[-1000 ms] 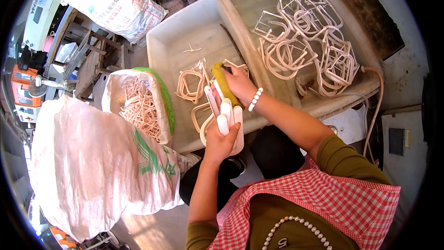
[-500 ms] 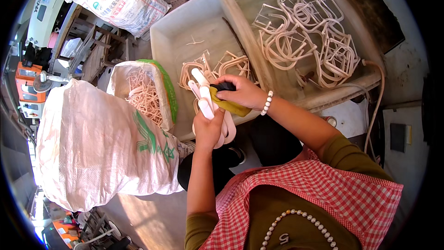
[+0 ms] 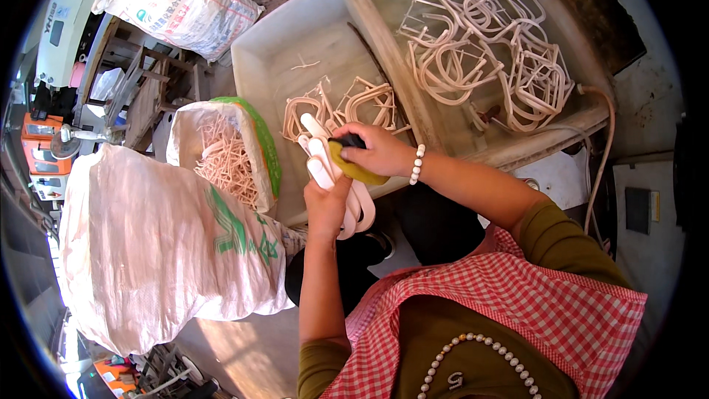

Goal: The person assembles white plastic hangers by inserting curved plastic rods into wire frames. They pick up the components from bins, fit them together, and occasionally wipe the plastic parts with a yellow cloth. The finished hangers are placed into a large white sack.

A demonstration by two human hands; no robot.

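My left hand (image 3: 325, 203) is closed around a bunch of pale pink plastic loops (image 3: 361, 210). Their rounded white-pink ends stick up past my fingers, and the loops hang below, above my lap. My right hand (image 3: 380, 151) grips a yellow-green cloth-like piece (image 3: 356, 169) with a black part (image 3: 354, 140) at its top, pressed against the loops. What lies under those fingers is hidden. Just beyond my hands, pink moulded frames (image 3: 369, 106) lie in a white plastic tub (image 3: 255, 55).
A second tub (image 3: 498, 154) on the right holds a heap of tangled pink frames (image 3: 473, 52). To my left stand a large white woven sack (image 3: 148, 236) and an open sack of thin pink scraps (image 3: 225, 162). Another full sack (image 3: 177, 7) is farther back. A hose (image 3: 611, 125) hangs at right.
My right hand and the yellow-green piece have shifted slightly left and down along the loops. My left hand keeps its hold. The whole view has moved a little.
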